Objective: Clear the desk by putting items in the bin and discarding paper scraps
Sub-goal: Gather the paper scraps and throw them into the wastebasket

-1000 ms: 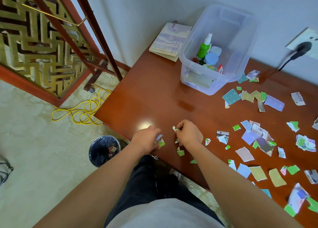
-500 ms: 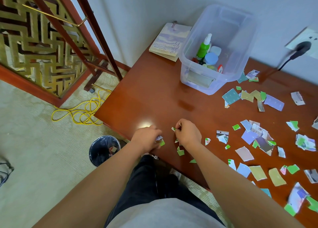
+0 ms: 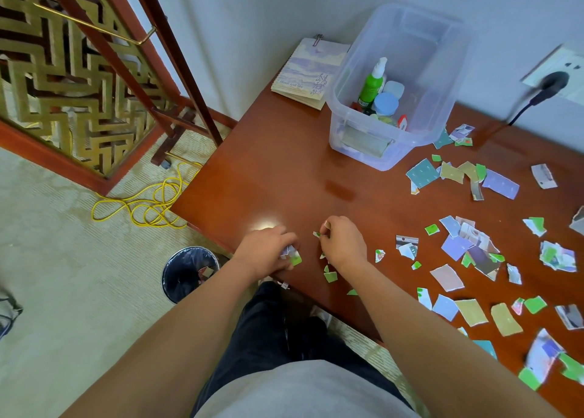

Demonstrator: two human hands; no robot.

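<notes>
Several torn paper scraps (image 3: 455, 247) lie over the right half of the red-brown desk (image 3: 284, 171). At the desk's near edge my left hand (image 3: 268, 250) is closed on a small bunch of scraps, green and white bits showing at its fingers. My right hand (image 3: 343, 240), just to the right, pinches a tiny green-and-white scrap (image 3: 317, 234) at its fingertips. A few small green scraps (image 3: 330, 277) rest by my right wrist. A clear plastic bin (image 3: 392, 146) at the back holds a green spray bottle (image 3: 373, 84) and small jars.
A dark lined waste basket (image 3: 189, 274) stands on the carpet left of the desk's near corner. A spiral notebook (image 3: 311, 71) lies beside the bin. A yellow cable (image 3: 142, 206) coils on the floor. A black plug (image 3: 550, 84) sits in the wall socket.
My right hand has shifted slightly up and left with the tiny scrap between its fingertips. My left hand has barely moved.
</notes>
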